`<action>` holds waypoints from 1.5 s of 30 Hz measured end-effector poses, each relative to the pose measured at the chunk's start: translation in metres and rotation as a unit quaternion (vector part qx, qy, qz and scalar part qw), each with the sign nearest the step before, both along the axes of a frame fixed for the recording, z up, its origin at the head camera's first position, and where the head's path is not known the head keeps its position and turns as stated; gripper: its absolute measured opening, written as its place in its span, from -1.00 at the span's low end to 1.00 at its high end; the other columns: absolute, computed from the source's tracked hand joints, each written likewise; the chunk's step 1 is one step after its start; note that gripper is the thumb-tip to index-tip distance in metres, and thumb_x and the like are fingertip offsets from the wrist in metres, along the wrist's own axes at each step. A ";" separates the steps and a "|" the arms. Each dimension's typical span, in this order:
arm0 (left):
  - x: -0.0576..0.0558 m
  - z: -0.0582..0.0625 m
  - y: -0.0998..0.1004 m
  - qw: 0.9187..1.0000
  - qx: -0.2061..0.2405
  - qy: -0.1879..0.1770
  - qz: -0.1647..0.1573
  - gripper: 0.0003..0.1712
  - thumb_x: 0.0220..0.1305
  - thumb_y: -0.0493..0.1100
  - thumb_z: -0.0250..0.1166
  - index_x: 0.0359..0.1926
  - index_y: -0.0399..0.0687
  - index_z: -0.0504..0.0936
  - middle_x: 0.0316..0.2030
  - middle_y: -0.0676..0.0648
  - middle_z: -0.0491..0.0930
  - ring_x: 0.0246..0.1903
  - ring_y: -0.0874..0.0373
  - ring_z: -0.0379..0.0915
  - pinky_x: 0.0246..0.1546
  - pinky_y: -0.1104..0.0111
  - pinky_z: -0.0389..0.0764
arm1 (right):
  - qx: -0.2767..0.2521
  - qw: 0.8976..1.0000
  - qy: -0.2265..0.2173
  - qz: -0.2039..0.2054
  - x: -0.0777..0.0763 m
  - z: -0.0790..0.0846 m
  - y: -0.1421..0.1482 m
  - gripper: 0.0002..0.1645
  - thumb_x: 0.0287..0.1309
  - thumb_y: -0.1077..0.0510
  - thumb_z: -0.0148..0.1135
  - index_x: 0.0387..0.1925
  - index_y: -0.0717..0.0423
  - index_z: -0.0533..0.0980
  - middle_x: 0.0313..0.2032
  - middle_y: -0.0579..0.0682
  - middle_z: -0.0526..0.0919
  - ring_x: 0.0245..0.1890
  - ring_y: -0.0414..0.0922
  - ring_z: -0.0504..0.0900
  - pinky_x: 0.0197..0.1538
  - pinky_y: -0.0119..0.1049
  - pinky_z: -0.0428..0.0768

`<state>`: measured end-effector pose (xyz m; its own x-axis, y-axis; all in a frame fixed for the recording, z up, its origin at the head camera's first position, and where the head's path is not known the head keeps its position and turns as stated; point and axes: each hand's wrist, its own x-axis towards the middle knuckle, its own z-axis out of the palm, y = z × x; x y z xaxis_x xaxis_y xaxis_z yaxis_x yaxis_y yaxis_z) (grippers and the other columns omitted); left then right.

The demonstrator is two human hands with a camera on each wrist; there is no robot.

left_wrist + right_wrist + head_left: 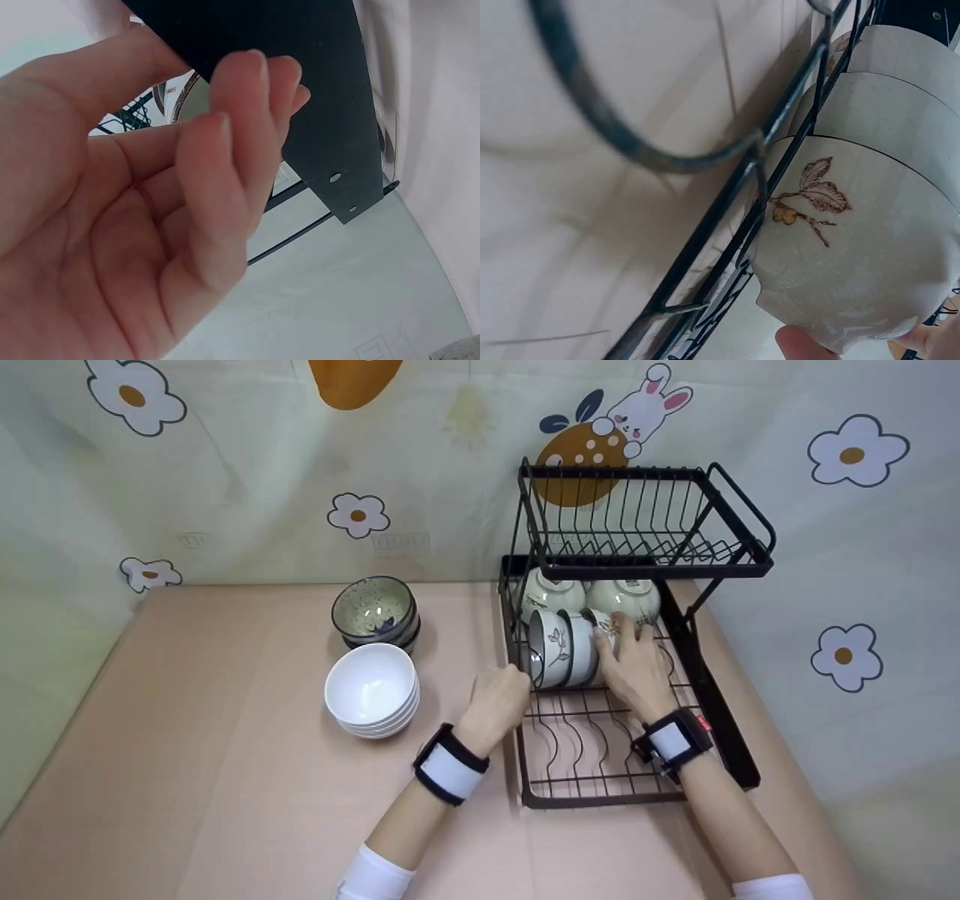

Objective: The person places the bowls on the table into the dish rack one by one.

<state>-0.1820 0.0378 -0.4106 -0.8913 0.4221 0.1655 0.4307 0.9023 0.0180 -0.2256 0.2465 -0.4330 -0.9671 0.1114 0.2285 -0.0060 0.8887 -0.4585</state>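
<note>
In the head view, patterned white bowls (556, 649) stand nested on their sides in the lower tier of a black dish rack (600, 801). My right hand (637, 671) holds the rightmost bowl (855, 232) from its base end; thumb and fingers show at its base in the right wrist view. My left hand (499, 701) is at the rack's left side, beside the bowl rims. In the left wrist view, its bent fingers (217, 187) lie outside the black side panel (322, 97) while the thumb passes behind it.
Two upturned bowls (624, 598) sit behind the nested ones, under the rack's upper tier (645, 562). Left of the rack stand a stack of white bowls (371, 690) and a stack of speckled dark-rimmed bowls (375, 611). A patterned curtain (247, 472) hangs behind.
</note>
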 end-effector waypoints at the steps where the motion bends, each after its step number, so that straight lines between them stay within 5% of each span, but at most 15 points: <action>1: 0.000 0.000 0.000 1.000 0.001 -0.001 0.000 -0.87 0.07 -0.30 0.27 -0.55 -0.10 0.70 -0.53 -0.06 0.70 -0.57 0.09 0.61 -0.65 0.36 0.55 | 0.000 1.000 0.002 -0.002 0.000 0.000 0.000 -0.26 0.31 -0.38 -0.25 0.29 -0.01 0.23 0.02 0.39 0.39 -0.09 0.34 0.51 -0.09 0.21 0.49; 13: -0.001 0.000 -0.001 1.000 0.010 -0.013 -0.002 -0.88 0.08 -0.27 0.28 -0.54 -0.12 0.69 -0.53 -0.07 0.69 -0.57 0.08 0.61 -0.63 0.36 0.56 | 0.001 0.992 0.123 -0.004 0.004 0.012 0.005 -0.50 0.38 -0.11 -0.15 0.10 0.15 0.43 -0.13 0.27 0.49 -0.22 0.23 0.52 -0.22 0.11 0.50; 23: -0.002 0.002 0.000 0.998 0.011 -0.064 0.016 -0.86 0.15 -0.21 0.28 -0.48 -0.13 0.70 -0.47 -0.07 0.70 -0.52 0.08 0.61 -0.61 0.37 0.56 | 0.011 0.958 0.284 0.047 0.007 0.016 0.006 -0.76 0.25 0.16 0.07 -0.35 0.28 0.55 -0.46 0.19 0.65 -0.55 0.12 0.57 -0.51 0.00 0.51; 30: 0.000 0.009 -0.006 0.992 0.053 -0.108 0.045 -0.80 0.19 -0.12 0.29 -0.39 -0.17 0.69 -0.38 -0.12 0.70 -0.43 0.04 0.62 -0.54 0.31 0.61 | 0.019 0.950 0.307 0.060 0.007 0.015 0.007 -0.80 0.19 0.21 0.12 -0.45 0.27 0.55 -0.58 0.14 0.58 -0.64 0.03 0.49 -0.59 -0.14 0.44; 36: 0.003 0.021 -0.018 0.992 0.010 -0.014 0.125 -0.83 0.05 -0.28 0.31 -0.27 -0.20 0.64 -0.36 -0.11 0.66 -0.34 0.04 0.58 -0.51 0.32 0.63 | 0.020 0.951 0.304 0.060 0.008 0.015 0.006 -0.80 0.18 0.22 0.12 -0.47 0.26 0.54 -0.61 0.12 0.56 -0.66 0.02 0.47 -0.60 -0.18 0.41; 40: 0.002 0.027 -0.028 0.977 0.010 0.013 0.215 -0.66 0.11 -0.30 0.23 -0.03 -0.22 0.53 -0.16 -0.18 0.58 -0.14 -0.04 0.50 -0.29 0.29 0.62 | 0.022 0.950 0.305 0.061 0.008 0.014 0.007 -0.80 0.18 0.22 0.12 -0.48 0.26 0.54 -0.62 0.12 0.55 -0.66 0.02 0.46 -0.60 -0.19 0.40; 45: -0.001 0.035 -0.043 0.949 0.046 -0.008 0.310 -0.63 0.33 -0.30 -0.07 0.11 -0.30 0.43 -0.05 -0.30 0.55 -0.05 -0.17 0.47 -0.13 0.19 0.58 | 0.021 0.948 0.310 0.065 0.008 0.014 0.007 -0.81 0.17 0.23 0.12 -0.47 0.27 0.55 -0.60 0.13 0.57 -0.65 0.03 0.49 -0.60 -0.15 0.43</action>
<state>-0.1825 -0.0048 -0.3759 -0.9663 -0.2009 0.1608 -0.1846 0.9765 0.1110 -0.2179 0.2534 -0.4191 -0.6499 -0.0205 0.7598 -0.3737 0.8791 -0.2959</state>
